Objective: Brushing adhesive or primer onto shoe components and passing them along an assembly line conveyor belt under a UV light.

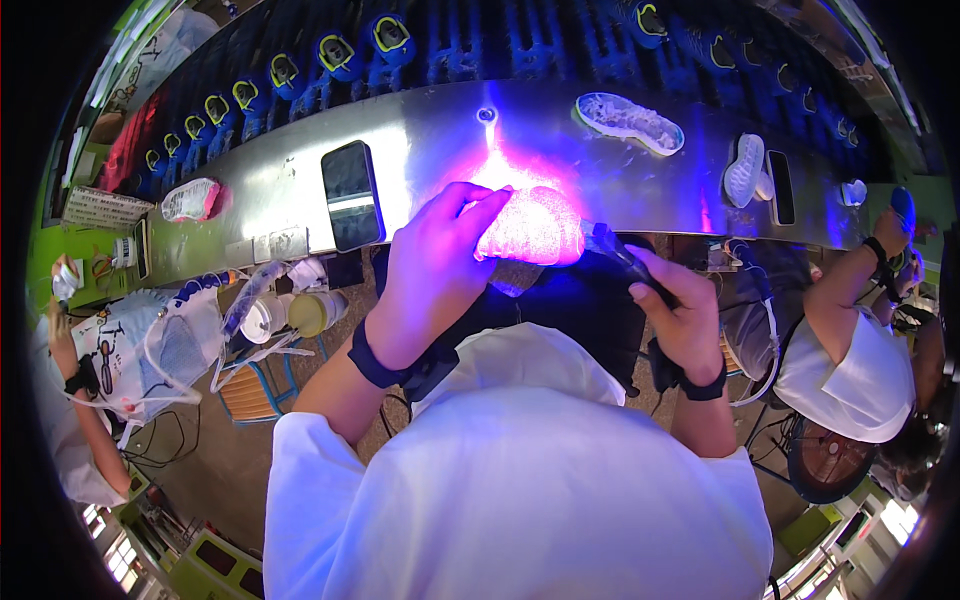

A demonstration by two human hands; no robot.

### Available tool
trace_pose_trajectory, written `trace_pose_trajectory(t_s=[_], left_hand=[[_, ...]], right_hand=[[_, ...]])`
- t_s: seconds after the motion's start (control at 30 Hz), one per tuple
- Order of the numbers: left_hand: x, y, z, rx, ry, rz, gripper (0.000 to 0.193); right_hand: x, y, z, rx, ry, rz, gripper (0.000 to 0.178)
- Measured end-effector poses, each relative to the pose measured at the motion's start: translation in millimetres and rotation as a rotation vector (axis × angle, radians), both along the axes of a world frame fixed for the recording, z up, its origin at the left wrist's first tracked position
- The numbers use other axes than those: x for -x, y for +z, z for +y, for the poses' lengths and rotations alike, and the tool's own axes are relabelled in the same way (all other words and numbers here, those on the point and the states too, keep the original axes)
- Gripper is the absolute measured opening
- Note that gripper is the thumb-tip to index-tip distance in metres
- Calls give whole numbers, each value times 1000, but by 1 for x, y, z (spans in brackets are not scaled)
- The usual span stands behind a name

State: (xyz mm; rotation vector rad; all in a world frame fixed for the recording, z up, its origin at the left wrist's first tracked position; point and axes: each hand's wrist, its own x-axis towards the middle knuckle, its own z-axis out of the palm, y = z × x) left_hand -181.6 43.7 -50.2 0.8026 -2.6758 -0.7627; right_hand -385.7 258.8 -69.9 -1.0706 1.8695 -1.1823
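My left hand (445, 240) is closed on the left edge of a rounded shoe part (540, 225), thumb and fingers at its upper left. Bright pink-violet light washes over the piece, so I cannot tell if it is a sole or an upper. In my right hand (685, 310) is a dark-handled brush (625, 262), fingers wrapped around its handle. The brush's bristle end meets the right edge of the shoe part. Both hands are at the near edge of the metal bench (440, 130).
Behind the bench, a rack (470, 45) carries several blue shoes. On the bench lie a pale sole (630, 122), another sole (743, 172), a phone (352, 195) and a second phone (781, 188). Co-workers sit at left and right; tubs (310, 313) stand low at left.
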Motion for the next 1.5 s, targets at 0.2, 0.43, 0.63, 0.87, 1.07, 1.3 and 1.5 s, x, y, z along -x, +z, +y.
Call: trace_pose_trajectory(t_s=[0.2, 0.43, 0.63, 0.87, 1.07, 1.3, 1.5], left_hand=[[-7, 8, -15, -237, -86, -20, 58], [-3, 8, -13, -506, -129, -93, 75], [10, 1, -1, -655, -81, -121, 85], [12, 3, 1, -903, -42, -48, 54], [11, 25, 4, -969, 50, -6, 33], [8, 9, 4, -1299, 185, 188, 45], [12, 6, 4, -1009, 107, 31, 42]], right_hand=[[18, 16, -13, -34, 186, 153, 39], [16, -21, -11, 29, 47, -315, 43], [29, -12, -23, 18, 17, -208, 45], [43, 3, -25, -25, 87, -207, 36], [24, -9, -21, 59, 110, -107, 38], [5, -19, 2, 8, 127, -315, 41], [12, -3, -20, -77, 12, -301, 38]])
